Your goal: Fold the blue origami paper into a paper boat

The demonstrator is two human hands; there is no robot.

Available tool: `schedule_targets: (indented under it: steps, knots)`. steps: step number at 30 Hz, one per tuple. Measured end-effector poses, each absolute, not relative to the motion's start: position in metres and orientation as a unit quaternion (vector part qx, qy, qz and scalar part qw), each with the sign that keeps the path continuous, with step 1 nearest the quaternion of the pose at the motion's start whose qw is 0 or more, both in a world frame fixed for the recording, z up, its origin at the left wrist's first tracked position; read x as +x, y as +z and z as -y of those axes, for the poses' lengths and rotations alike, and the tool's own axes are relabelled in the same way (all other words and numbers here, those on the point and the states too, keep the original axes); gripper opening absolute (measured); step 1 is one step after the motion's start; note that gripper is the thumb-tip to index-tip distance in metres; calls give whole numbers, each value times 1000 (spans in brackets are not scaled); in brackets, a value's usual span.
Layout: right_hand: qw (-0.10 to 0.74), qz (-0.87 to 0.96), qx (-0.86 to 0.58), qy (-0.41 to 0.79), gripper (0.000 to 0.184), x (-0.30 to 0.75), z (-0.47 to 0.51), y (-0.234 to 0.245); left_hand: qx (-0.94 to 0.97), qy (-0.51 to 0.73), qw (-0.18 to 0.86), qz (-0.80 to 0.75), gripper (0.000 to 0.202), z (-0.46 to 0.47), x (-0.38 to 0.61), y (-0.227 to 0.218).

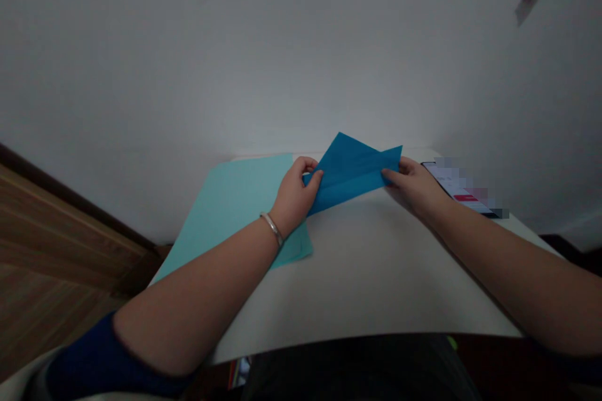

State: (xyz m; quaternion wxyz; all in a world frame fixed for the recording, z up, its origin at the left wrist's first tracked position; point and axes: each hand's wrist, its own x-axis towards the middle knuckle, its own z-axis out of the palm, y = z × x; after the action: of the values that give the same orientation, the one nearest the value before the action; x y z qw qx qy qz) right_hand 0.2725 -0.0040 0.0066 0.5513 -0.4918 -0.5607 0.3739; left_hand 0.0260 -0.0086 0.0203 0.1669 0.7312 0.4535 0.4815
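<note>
Clock bearings are taken from the blue paper. Wall [282,44]: pale, plain, filling the view from 10 through 12 to 2 o'clock. Table [385,276]: white, below the paper, its bare part at 6 o'clock, its far edge close to the wall. Panel [66,244]: brown wood, grained, left of the table, between 8 and 9 o'clock. Teal sheets [235,200]: more than one, stacked flat on the table between 8 and 9 o'clock, partly covered by the left forearm; a second edge shows at the near corner. Blue paper [352,166]: folded, two points along its upper edge, a long crease across; held tilted between both hands over the table's far half; whether its lower edge touches cannot be told. Left hand [298,191]: 8 to 9 o'clock, pinching the paper's left end, thumb on the near face. Right hand [411,182]: 3 to 4 o'clock, pinching the right end, thumb likewise in front. Phone [451,185]: lit screen, partly blurred, on the table just beyond the right wrist, 3 to 4 o'clock. Bracelet [271,229]: silvery, around the left wrist, 8 o'clock.
</note>
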Motion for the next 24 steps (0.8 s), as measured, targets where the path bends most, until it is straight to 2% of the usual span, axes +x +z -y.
schedule_targets:
  steps: [4, 8, 10, 14, 16, 21, 24]
  knots:
    - [530, 626, -545, 174, 34, 279, 2, 4, 755, 512, 68, -405, 4, 12, 26, 24]
    - [539, 653, -529, 61, 50, 280, 5, 7, 793, 501, 4, -348, 7, 13, 27, 24]
    - [538, 661, -523, 24, 51, 280, 6, 9, 811, 482, -14, -331, 8, 13, 26, 23]
    - [515, 694, -503, -15, 25, 285, 2, 11, 860, 405, -58, -305, 8, 15, 24, 24]
    - [500, 710, -495, -24, 18, 289, -1, 10, 883, 365, -90, -283, 8, 16, 24, 25]
    - [503, 695, -513, 12, 33, 290, -2, 8, 906, 308, -127, -260, 12, 19, 28, 28]
    - [473, 700, -535, 19, 36, 287, 1, 8, 912, 282, -132, -269, 15, 21, 28, 29]
